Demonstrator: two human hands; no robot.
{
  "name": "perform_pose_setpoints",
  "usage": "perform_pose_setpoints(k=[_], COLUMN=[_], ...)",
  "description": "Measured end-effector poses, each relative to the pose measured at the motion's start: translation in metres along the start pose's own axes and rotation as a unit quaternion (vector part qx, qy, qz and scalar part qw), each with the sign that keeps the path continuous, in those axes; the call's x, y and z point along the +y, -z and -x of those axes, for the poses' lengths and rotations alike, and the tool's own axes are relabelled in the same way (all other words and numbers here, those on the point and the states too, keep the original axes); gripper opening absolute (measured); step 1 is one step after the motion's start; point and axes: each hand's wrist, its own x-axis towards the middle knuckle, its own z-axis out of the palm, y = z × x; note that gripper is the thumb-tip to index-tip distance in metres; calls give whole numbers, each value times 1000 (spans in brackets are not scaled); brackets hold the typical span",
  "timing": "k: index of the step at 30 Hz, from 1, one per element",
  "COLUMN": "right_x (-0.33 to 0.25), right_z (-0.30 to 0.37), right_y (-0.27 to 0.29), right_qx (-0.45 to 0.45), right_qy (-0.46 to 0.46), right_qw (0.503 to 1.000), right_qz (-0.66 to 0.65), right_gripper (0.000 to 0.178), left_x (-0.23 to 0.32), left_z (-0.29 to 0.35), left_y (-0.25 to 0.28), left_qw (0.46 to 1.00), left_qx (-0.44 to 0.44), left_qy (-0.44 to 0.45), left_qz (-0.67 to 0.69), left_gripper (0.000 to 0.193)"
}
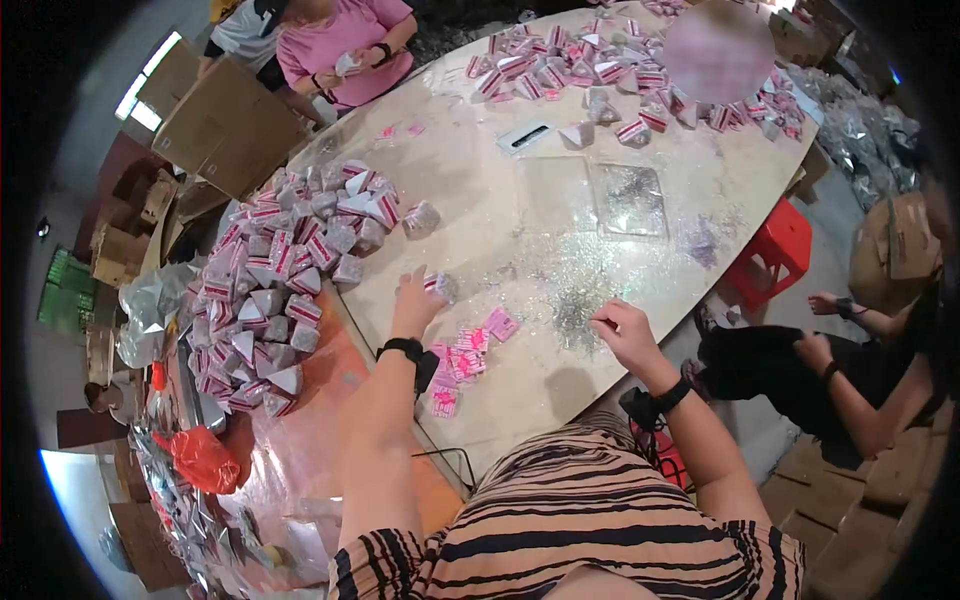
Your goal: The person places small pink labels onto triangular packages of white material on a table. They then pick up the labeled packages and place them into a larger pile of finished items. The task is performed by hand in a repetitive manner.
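Note:
My left hand (411, 302) is closed around the left side of a small wrapped package (438, 287) that looks grey and white, low over the table. Beside that wrist lies a loose group of pink printed cards (466, 354). My right hand (627, 335) is in a pinch at the edge of a pile of silver glitter (577, 316). Whatever its fingertips hold is hidden or too small to name. Another wrapped package (422, 218) lies apart, beyond my left hand.
A large heap of wedge-shaped packages (283, 262) covers the table's left side. More packages (520, 66) lie at the far edge. A clear flat bag (631, 200) with glitter rests beyond my right hand. A red stool (778, 250) and seated people are to the right.

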Motion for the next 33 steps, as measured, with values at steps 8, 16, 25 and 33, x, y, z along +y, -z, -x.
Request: perform_pose_setpoints(k=[8, 16, 25, 33], right_x=[-2, 30, 59, 57], right_z=[-14, -41, -64, -70], right_y=[-7, -72, -159, -176], right_qx=[-29, -38, -2, -31], right_qy=[-21, -82, -148, -230], right_qw=[999, 995, 987, 934], right_qz=[-22, -41, 62, -272], right_gripper=[11, 13, 19, 14], left_x=[13, 16, 23, 41], left_z=[0, 54, 127, 168], left_y=[-19, 12, 25, -3], left_qw=[995, 899, 795, 799], left_qx=[-13, 1, 7, -126], left_qy=[30, 86, 108, 121], left_qz=[99, 429, 597, 576], left_gripper=[63, 56, 48, 38])
